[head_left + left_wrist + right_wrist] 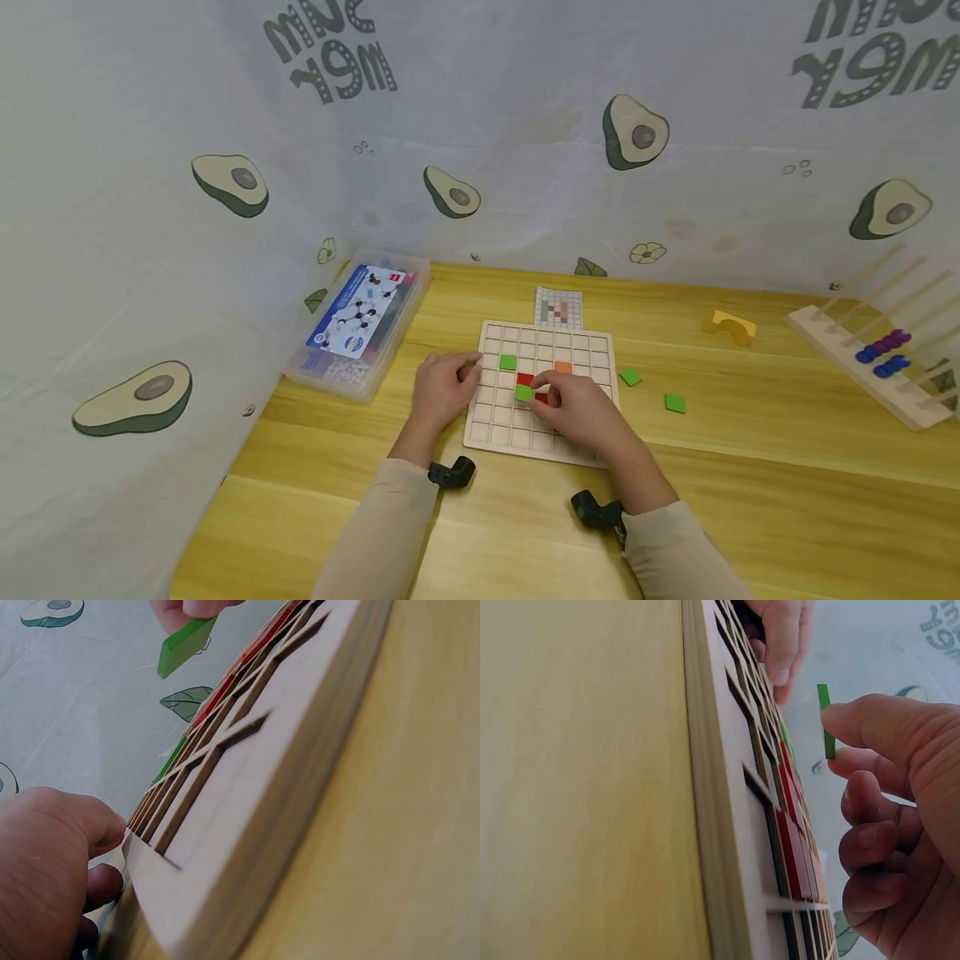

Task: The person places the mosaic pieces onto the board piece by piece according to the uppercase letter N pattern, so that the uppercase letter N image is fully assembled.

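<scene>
A wooden grid board (pixel 492 424) lies on the table, with a green tile (pixel 507 362), red tiles (pixel 525 379) and an orange tile (pixel 563 367) in its cells. My right hand (pixel 581 408) pinches another green tile (pixel 826 721) between thumb and index finger. That tile is held above the board, apart from it, as both wrist views show. My left hand (pixel 444 387) rests its fingertips at the board's left edge. Part of the board's right side is hidden under my right hand.
Two loose green tiles (pixel 675 403) lie right of the board. A small pattern card (pixel 558 308) touches its far edge. A clear plastic case (pixel 360 325) stands at left, a yellow arch block (pixel 730 327) and a pegged wooden rack (pixel 862 367) at right. A patterned curtain (pixel 525 125) hangs behind.
</scene>
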`<state>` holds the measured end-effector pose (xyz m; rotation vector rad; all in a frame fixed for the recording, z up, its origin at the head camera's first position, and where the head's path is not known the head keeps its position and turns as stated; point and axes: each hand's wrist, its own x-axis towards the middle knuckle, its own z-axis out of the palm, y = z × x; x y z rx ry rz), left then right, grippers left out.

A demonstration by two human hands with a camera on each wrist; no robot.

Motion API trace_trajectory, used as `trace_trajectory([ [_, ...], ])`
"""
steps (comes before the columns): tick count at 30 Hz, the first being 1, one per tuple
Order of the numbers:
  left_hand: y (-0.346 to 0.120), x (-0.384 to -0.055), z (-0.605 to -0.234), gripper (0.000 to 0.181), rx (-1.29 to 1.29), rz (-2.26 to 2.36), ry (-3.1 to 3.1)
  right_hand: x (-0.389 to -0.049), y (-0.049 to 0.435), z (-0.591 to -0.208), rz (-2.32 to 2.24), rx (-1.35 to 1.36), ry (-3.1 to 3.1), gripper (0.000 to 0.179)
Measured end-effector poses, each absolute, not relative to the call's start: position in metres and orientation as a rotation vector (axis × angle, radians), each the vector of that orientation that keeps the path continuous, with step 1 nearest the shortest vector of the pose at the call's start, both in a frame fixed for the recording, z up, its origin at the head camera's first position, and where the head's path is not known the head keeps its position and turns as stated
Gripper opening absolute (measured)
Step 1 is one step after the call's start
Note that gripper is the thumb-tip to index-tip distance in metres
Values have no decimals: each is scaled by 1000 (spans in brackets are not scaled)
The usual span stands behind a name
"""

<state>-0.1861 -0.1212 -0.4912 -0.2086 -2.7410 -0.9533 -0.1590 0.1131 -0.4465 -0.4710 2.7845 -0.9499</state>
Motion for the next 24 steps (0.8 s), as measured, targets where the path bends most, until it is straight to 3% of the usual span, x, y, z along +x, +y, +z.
trace_trajectory([
  [13, -122, -188, -494, 28, -203, -944, -2757, -179, 94, -441, -948, -374, 2829, 31],
  [24, -122, -190, -495, 28, -191, -951, -2768, -187, 81, -451, -887, -308, 2828, 29],
])
